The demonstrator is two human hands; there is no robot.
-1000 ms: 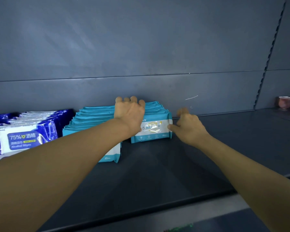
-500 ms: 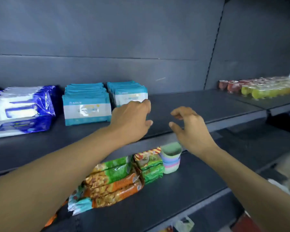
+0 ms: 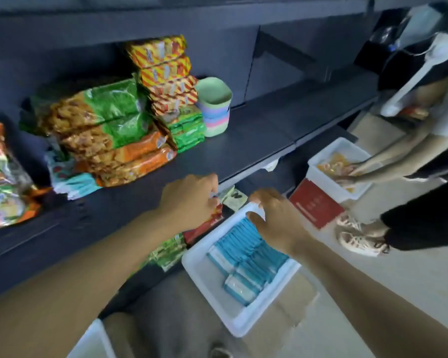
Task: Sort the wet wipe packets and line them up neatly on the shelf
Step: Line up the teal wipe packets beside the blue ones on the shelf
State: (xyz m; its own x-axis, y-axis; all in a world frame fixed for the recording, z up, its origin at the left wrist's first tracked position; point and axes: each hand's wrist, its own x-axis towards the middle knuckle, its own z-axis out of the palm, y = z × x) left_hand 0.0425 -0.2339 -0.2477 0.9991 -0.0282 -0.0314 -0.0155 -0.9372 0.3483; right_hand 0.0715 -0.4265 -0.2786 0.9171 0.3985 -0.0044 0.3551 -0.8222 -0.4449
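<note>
Several teal and white wet wipe packets (image 3: 243, 257) stand in rows inside a white bin (image 3: 199, 270) on the floor below the shelf. My right hand (image 3: 274, 218) is over the far end of the bin, fingers bent and thumb spread just above the packets, and I see nothing in its grasp. My left hand (image 3: 189, 200) hovers to the left, loosely curled and empty, over the front edge of the dark shelf (image 3: 243, 151). The shelf holding the lined-up packets is out of view.
Snack bags (image 3: 106, 130) and stacked pastel cups (image 3: 215, 109) fill the shelf's left part. At the right another person's hand (image 3: 357, 169) reaches into a second white bin (image 3: 321, 171), beside a red box (image 3: 316, 205). A third bin's corner (image 3: 93, 342) shows at the bottom left.
My view has swung down from the upper shelf with the lined-up packets to the floor bin. Both hands have come down, the right one over the bin's packets.
</note>
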